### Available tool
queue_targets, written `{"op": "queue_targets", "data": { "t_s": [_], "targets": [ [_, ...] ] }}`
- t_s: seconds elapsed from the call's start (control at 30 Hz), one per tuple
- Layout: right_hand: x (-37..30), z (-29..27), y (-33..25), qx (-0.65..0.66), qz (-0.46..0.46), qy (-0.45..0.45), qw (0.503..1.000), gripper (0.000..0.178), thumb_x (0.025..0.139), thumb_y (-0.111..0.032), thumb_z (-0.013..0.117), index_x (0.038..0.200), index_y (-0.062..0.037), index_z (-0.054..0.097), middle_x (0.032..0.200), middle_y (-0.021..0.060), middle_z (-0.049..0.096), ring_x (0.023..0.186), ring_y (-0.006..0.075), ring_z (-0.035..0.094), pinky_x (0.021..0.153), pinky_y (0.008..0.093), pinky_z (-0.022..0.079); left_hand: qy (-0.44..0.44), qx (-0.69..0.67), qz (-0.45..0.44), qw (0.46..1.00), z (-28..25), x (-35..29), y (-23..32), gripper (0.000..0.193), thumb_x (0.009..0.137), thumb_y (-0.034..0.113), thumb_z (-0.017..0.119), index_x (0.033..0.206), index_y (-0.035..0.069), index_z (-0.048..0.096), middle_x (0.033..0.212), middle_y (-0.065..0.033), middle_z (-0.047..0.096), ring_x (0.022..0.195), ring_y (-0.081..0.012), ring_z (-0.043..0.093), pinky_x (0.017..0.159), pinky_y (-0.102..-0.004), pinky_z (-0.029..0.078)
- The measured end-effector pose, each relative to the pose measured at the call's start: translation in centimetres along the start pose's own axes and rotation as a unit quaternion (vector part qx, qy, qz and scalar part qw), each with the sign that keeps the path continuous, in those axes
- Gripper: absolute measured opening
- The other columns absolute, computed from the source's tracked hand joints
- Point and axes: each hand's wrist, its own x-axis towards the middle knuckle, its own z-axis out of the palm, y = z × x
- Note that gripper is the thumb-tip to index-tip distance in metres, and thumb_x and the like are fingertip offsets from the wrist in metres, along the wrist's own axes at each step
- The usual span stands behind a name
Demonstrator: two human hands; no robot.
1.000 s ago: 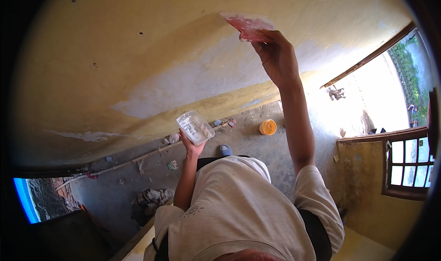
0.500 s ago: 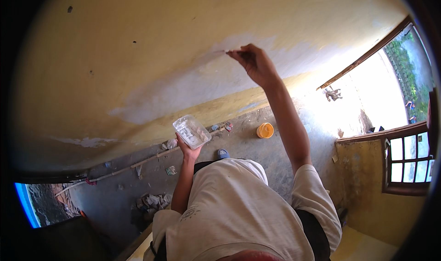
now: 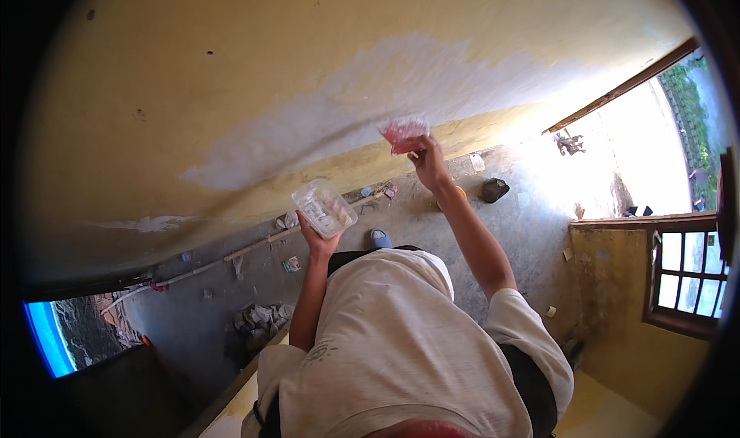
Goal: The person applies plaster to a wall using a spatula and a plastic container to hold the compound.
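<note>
My left hand is closed around a clear plastic tub, tilted, with white paste smeared inside. In my right hand is a flat red putty spreader, gripped along its near side and whitish along its upper edge. The spreader is close to the yellow wall, below a broad whitish patch; whether it touches the wall I cannot tell. The tub is left of and nearer to me than the spreader.
On the grey floor a blue slipper shows by my shirt. A long thin pole lies along the wall's foot among litter. A dark bag and a partly hidden orange bucket stand right of it. A barred window is at right.
My right hand has come down from the wall patch towards me. The spreader, seen edge-on before, now shows its red face. My left hand still holds the tub.
</note>
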Motion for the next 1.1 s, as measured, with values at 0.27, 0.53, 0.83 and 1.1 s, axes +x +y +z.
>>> {"op": "queue_targets", "data": {
  "t_s": [0.27, 0.53, 0.83, 1.1],
  "targets": [
    [6.4, -3.5, 3.8, -0.057, 0.081, 0.017, 0.995, 0.025, 0.096, -0.019, 0.046, 0.089, -0.0016, 0.062, 0.087, 0.0107, 0.073, 0.070, 0.0093, 0.056, 0.059, 0.0192, 0.039, 0.038, -0.006, 0.015, 0.999, 0.0, -0.8, 1.5, 0.069, 0.090, 0.071, 0.045, 0.141, 0.023, 0.051, 0.135, -0.0040, 0.058, 0.121, -0.0316, 0.054, 0.105, -0.0552, 0.039],
    [0.5, 10.7, -19.2, 0.032, -0.074, -0.036, 0.996, 0.012, 0.093, -0.008, 0.055, 0.088, 0.0028, 0.057, 0.086, 0.0144, 0.064, 0.081, 0.0207, 0.065, 0.072, 0.0270, 0.056, -0.019, 0.017, -0.033, 0.999, 0.8, 1.8, 0.2, 0.073, 0.089, 0.074, 0.043, 0.143, 0.024, 0.048, 0.139, -0.0028, 0.054, 0.124, -0.0296, 0.052, 0.107, -0.0568, 0.037],
    [-5.4, 12.7, -18.2, 0.001, -0.163, -0.187, 0.969, 0.021, 0.099, -0.012, 0.049, 0.100, 0.0047, 0.061, 0.094, 0.0143, 0.067, 0.081, 0.0182, 0.066, 0.078, 0.0306, 0.056, -0.036, 0.022, -0.016, 0.999, 2.4, 2.2, -0.2, 0.075, 0.090, 0.075, 0.042, 0.143, 0.023, 0.048, 0.138, -0.0015, 0.055, 0.122, -0.0279, 0.053, 0.104, -0.0537, 0.040],
    [1.5, -2.4, 9.7, -0.022, 0.161, -0.085, 0.983, 0.019, 0.097, -0.013, 0.050, 0.113, -0.0051, 0.057, 0.103, 0.0099, 0.066, 0.092, 0.0194, 0.065, 0.078, 0.0326, 0.053, 0.032, 0.009, 0.065, 0.997, 0.2, -1.4, 2.8, 0.066, 0.092, 0.067, 0.046, 0.141, 0.023, 0.051, 0.137, -0.0031, 0.056, 0.123, -0.0286, 0.054, 0.103, -0.0531, 0.042]
  ]
}}
